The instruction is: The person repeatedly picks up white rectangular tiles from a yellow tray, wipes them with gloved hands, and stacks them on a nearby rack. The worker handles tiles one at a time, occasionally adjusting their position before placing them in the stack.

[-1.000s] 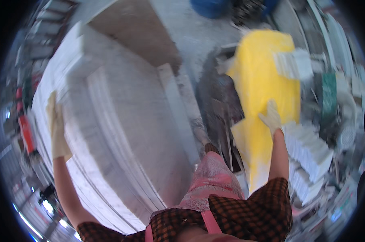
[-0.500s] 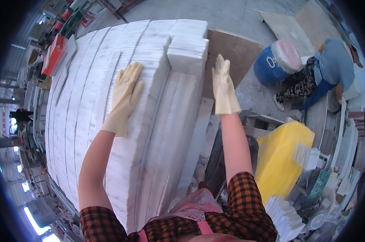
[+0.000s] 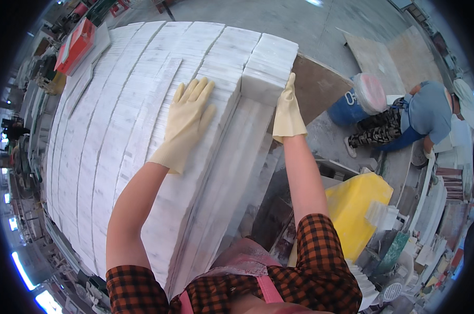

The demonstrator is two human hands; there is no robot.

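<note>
A large stack of white marble slabs point(image 3: 121, 131) filled the left and middle of the view, its rows of thin slab edges running side by side from the near end to the far end. On its right side a shorter block of slabs point(image 3: 268, 63) stood higher than the lower step of stone point(image 3: 237, 172) just beside it. Behind that block a brown board point(image 3: 320, 86) lay against the stack. The grey concrete floor point(image 3: 294, 23) spread beyond, bearing two more flat boards point(image 3: 388, 49) at the far right and a blue bucket point(image 3: 349, 104) with a pale lid. A yellow bin point(image 3: 354, 206) stood lower right, near the stack's foot.
</note>
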